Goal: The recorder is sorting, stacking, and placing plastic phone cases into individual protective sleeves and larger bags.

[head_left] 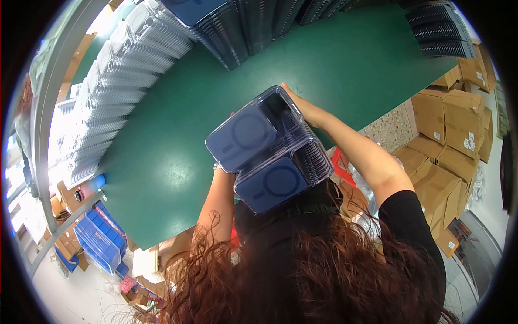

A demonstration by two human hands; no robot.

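Two stacks of dark blue, clear-edged phone cases, a taller far stack and a near stack, are held side by side in front of my body, over the near side of the green table. Each top case shows a ring and a short bar on its back. My right hand presses against the far right side of the stacks, its fingers partly hidden behind them. My left hand is mostly covered by the cases; only its wrist, wearing a bracelet, and a bit of finger show at the left side.
Tall rows of dark cases stand along the green table's far edge. Clear cases line its left side, and more dark stacks its far right corner. Cardboard boxes pile up at right; blue bins are at lower left.
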